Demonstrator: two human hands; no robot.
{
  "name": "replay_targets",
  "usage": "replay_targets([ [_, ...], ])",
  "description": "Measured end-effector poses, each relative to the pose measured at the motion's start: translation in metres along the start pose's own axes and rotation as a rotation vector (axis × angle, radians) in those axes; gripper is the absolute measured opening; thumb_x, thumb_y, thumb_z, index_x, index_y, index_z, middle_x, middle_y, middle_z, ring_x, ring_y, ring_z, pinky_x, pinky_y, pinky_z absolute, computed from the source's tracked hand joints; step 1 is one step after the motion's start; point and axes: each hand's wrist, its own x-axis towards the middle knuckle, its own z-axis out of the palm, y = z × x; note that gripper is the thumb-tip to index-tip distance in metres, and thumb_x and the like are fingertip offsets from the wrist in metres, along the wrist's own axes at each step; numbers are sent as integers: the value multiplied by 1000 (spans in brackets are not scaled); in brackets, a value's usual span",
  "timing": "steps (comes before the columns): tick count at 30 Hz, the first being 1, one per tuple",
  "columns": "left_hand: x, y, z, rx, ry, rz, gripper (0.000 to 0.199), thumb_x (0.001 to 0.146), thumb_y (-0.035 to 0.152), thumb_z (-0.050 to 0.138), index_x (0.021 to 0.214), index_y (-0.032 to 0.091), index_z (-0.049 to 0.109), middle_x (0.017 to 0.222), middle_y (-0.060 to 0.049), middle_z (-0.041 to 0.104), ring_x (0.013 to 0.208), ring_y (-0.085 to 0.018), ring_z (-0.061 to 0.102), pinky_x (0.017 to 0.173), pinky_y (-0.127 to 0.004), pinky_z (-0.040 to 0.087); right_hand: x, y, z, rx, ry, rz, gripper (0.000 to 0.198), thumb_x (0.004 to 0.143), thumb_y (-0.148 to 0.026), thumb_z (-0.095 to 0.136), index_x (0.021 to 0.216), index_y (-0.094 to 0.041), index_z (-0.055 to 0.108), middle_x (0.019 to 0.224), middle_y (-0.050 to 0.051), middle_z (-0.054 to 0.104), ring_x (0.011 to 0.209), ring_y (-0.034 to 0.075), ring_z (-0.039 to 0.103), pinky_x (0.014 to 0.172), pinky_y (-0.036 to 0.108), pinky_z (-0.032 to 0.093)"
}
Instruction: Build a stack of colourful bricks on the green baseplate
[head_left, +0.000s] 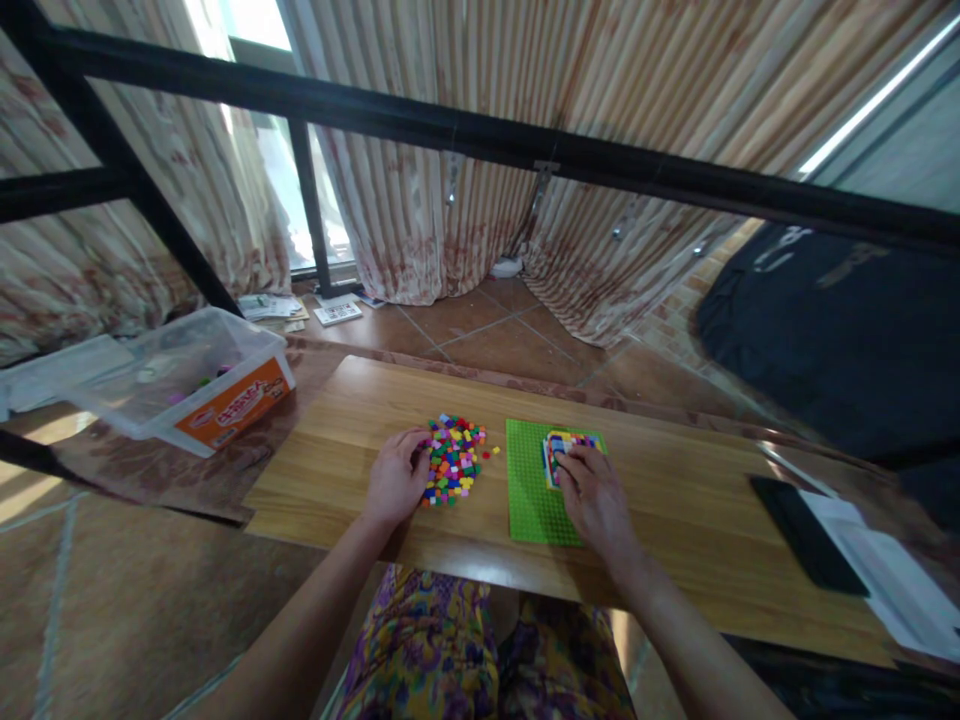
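Note:
A heap of small multicoloured toy bricks (452,462) lies on the wooden table. My left hand (397,478) rests against the heap's left edge, its fingers curved with a gap between thumb and forefinger. To the right of the heap is a green studded baseplate (531,500). Near its far right corner, a small block of coloured bricks (556,445) is built up, with white, yellow and blue at its edges. My right hand (598,492) covers part of that block, fingers closed together on its top. Whatever is between those fingertips is too small to make out.
Two loose bricks, one of them yellow (496,450), lie between heap and baseplate. A clear plastic bin (217,350) with an orange label stands on the floor at left. A dark flat object (806,535) and white papers (892,570) sit at the table's right end.

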Motion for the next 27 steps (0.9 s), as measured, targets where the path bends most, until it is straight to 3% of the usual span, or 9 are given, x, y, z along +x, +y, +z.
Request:
replay_targets([
  [8,0,-2,2,-22,17,13,22,85,16,51,102,20,65,111,-8,69,107,-22,63,99,-41,50,7,-32,8,-14,93,62,26,95,-25,45,106,-18,67,106,12,64,101,25,56,94,44,46],
  [13,1,-1,2,-21,27,15,21,84,16,52,100,21,65,109,-7,69,106,-21,63,98,-40,50,25,-64,40,19,-77,103,27,91,-16,45,106,-16,68,101,11,65,96,24,56,91,38,45],
  [19,0,-2,3,-30,24,2,19,86,18,52,100,21,65,110,-7,69,105,-22,63,98,-40,50,41,-67,69,5,-203,182,25,88,-11,47,97,-17,69,97,11,64,90,22,55,86,34,42],
  [23,1,-3,4,-32,23,9,20,86,18,52,101,20,65,109,-8,69,105,-22,63,98,-40,50,43,-66,68,27,-204,212,20,89,-13,48,86,-18,67,93,10,64,89,22,56,85,33,42],
  [27,2,-1,1,-10,26,19,20,86,19,51,100,20,65,108,-8,69,104,-22,63,97,-39,50,35,-74,52,126,-148,247,22,92,-18,45,90,-18,66,90,9,67,85,21,59,80,33,44],
])
